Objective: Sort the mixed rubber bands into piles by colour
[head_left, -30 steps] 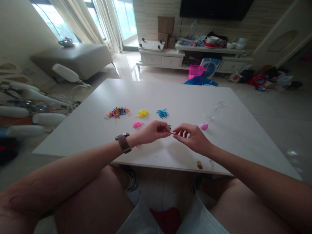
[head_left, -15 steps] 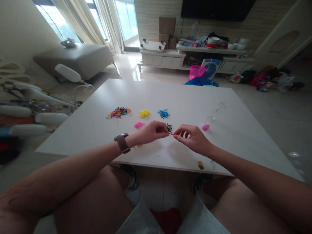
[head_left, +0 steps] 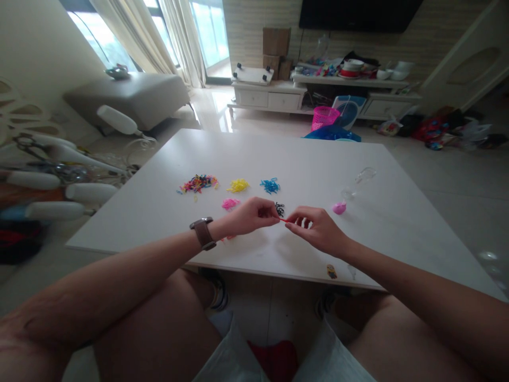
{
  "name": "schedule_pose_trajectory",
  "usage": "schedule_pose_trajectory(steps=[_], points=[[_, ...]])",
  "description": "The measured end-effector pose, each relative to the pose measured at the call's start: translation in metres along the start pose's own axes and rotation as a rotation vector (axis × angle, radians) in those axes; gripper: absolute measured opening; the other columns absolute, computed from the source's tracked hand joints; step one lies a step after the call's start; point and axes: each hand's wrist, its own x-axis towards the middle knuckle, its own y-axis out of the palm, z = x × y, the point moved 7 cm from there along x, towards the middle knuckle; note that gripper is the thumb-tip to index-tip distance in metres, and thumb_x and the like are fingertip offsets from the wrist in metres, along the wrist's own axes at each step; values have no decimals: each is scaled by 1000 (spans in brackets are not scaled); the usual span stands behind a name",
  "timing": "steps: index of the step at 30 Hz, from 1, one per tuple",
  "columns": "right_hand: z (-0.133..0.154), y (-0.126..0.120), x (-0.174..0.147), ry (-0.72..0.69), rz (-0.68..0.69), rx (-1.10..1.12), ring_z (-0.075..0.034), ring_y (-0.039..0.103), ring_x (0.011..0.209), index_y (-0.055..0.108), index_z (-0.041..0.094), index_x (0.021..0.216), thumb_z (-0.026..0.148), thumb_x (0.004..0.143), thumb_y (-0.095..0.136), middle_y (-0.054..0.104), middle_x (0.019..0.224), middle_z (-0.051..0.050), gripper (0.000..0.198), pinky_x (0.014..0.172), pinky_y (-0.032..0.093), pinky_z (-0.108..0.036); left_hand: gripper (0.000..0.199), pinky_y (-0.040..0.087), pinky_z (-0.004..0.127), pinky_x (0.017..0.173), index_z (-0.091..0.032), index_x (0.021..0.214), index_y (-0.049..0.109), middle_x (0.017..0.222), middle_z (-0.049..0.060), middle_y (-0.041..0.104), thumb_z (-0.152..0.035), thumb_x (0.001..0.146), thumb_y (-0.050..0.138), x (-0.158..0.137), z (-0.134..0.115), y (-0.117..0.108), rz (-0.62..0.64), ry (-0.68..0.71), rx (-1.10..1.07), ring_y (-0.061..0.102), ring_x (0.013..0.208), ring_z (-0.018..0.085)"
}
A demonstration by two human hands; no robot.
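Observation:
A small red rubber band is stretched between my two hands above the white table. My left hand, with a brown-strapped watch at its wrist, pinches one end. The other end is between the thumb and fingertips of my right hand. Just behind the fingers lies a pile of black bands, partly hidden. Farther back are blue bands, yellow bands and a mixed-colour heap. Pink bands lie beyond my left wrist, and my forearm partly covers some red bands.
On the right of the table lie a pink item and a clear plastic piece. A small yellow figure sits by the near edge. A chair-like white metal frame stands left; a pink basket is beyond the table.
The view has shifted slightly, so the scene sits a little farther right. Both hands keep their pinch on the red rubber band, with almost no change in pose.

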Motion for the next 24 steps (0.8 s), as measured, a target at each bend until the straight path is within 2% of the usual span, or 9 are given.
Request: schedule_pose_trajectory(steps=[16, 24], points=[[1, 2, -1, -13, 4, 1, -13, 60, 65, 71, 19, 82, 33, 90, 63, 70, 77, -3, 19, 58, 47, -25, 24, 33, 22, 54, -14, 84, 68, 63, -2, 55, -37, 84, 68, 0, 2, 2, 0, 2, -2, 45, 59, 9], [3, 2, 0, -32, 11, -14, -13, 58, 65, 70, 19, 79, 28, 91, 61, 67, 74, -2, 18, 59, 45, -25, 22, 33, 21, 53, -14, 82, 68, 62, -2, 55, -36, 84, 68, 0, -5, -2, 47, -10, 12, 45, 57, 9]])
